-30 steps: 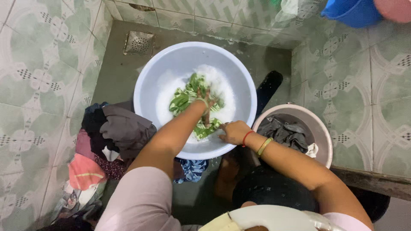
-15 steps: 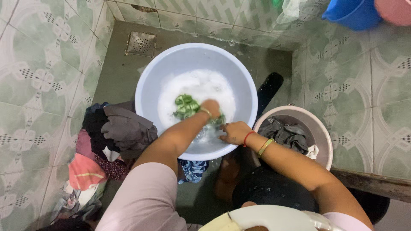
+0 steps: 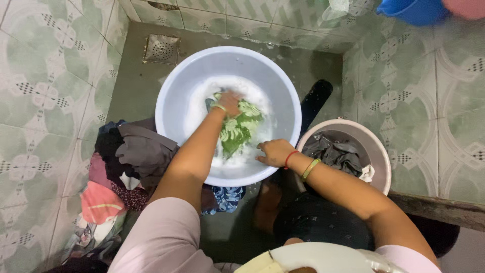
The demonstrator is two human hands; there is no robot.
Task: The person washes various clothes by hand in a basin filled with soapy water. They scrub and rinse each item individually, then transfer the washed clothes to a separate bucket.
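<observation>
A pale blue basin (image 3: 177,81) sits on the wet grey floor, holding soapy foam and a green and white patterned cloth (image 3: 237,130). My left hand (image 3: 228,102) is closed on the far end of that cloth, stretched out toward the back of the basin. At the near rim, my right hand (image 3: 274,151) presses the cloth's near end into the water, fingers curled on it. A red string and a green bangle circle the right wrist.
A heap of dark, grey and pink clothes (image 3: 131,156) lies left of the basin. A round pink-rimmed bucket (image 3: 376,146) with grey laundry stands at right. A floor drain (image 3: 161,49) sits at the back, a blue tub (image 3: 414,9) at top right, and tiled walls surround.
My left hand pulled the cloth back toward me into a bunch, then pushed it out across the basin, spreading it again. The right hand stayed at the near rim.
</observation>
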